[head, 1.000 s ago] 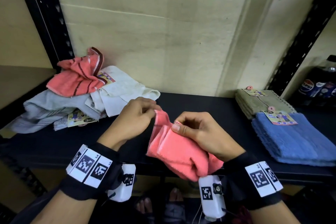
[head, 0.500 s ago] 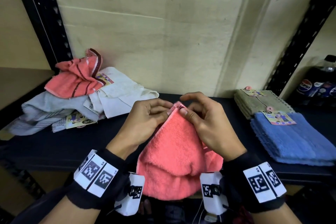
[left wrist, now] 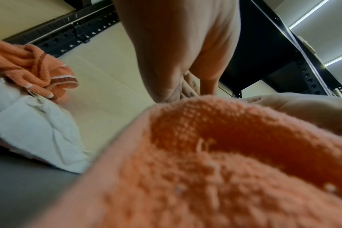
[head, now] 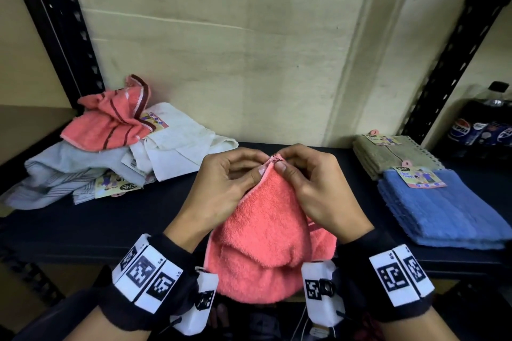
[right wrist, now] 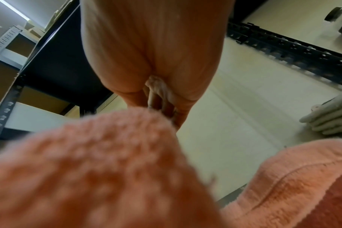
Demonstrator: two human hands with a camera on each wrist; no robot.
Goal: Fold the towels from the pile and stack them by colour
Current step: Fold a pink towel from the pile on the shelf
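A coral pink towel (head: 266,232) hangs in front of the shelf, and both hands pinch its top corner together. My left hand (head: 230,183) holds the corner from the left, my right hand (head: 313,188) from the right, thumbs nearly touching. The towel droops between my wrists over the shelf's front edge. It fills the lower part of the left wrist view as the pink towel (left wrist: 215,162) and of the right wrist view as the pink towel (right wrist: 100,166). An unfolded pile (head: 91,152) lies at the left: a striped coral towel (head: 110,119), a white one (head: 180,144) and grey ones.
On the dark shelf (head: 110,219), a folded blue towel stack (head: 440,210) and a folded olive stack (head: 388,155) lie at the right. A Pepsi bottle (head: 484,122) stands beyond a black upright (head: 454,44). Another upright (head: 55,25) rises behind the pile.
The hands have come together at the towel's top corner and risen slightly. The towel, bunched a second ago, now hangs spread below them.
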